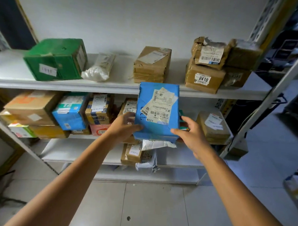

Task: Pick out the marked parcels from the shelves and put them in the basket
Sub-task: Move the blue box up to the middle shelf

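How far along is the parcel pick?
Done: nothing I can confirm; no basket in view. In hand: left grip and right grip hold the blue parcel in front of the shelves. Left: drop it in the basket; other parcels sit on the shelves, marks unclear.

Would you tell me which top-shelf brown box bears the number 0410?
The bottom box in the right-hand stack, beneath the torn box.

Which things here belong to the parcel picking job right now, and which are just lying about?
In the job: blue parcel, left-hand grip and right-hand grip holding it, white shelves.
Lying about: green box, white plastic-wrapped parcel, brown box numbered 0410, torn brown box atop it.
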The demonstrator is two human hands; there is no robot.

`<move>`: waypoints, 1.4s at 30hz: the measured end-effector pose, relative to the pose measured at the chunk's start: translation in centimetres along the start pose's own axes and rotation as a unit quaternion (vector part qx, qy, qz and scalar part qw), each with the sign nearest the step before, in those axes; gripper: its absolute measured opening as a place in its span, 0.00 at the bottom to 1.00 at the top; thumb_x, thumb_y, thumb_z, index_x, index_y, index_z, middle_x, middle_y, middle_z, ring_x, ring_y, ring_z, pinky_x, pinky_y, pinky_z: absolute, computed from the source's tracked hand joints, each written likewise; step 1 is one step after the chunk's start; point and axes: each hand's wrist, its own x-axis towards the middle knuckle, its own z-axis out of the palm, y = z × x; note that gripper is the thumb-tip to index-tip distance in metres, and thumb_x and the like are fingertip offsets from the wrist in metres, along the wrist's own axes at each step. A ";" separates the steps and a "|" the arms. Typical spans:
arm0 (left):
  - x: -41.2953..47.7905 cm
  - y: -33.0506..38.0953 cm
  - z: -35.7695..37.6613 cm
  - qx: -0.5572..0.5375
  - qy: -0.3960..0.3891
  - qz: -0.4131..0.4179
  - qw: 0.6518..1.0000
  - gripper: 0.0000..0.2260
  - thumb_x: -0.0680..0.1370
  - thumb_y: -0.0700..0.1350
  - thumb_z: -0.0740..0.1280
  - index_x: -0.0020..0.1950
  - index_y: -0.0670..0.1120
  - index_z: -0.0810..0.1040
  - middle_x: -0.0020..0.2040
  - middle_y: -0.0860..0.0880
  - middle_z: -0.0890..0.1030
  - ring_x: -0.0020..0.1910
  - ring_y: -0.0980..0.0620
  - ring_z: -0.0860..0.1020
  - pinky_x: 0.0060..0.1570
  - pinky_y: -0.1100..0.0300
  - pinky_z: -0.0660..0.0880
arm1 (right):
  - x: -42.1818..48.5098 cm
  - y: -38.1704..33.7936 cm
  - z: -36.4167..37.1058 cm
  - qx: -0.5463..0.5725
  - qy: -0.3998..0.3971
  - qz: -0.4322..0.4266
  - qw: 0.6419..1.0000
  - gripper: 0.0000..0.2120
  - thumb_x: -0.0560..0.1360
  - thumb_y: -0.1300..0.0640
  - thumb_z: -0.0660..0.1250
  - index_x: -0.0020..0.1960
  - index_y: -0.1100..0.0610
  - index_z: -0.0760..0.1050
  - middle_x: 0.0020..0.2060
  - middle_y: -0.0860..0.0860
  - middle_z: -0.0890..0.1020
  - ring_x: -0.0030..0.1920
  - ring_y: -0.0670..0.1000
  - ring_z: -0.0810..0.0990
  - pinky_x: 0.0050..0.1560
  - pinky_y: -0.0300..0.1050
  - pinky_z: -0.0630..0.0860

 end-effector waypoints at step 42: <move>-1.6 8.9 -7.1 -0.083 0.019 0.068 0.994 0.21 0.76 0.33 0.69 0.67 0.47 0.72 0.60 0.48 0.80 0.53 0.50 0.82 0.45 0.58 0.82 | -2.2 -11.1 1.9 0.060 0.062 -0.179 0.980 0.18 0.70 0.60 0.78 0.57 0.51 0.78 0.49 0.40 0.83 0.49 0.33 0.80 0.53 0.33 0.78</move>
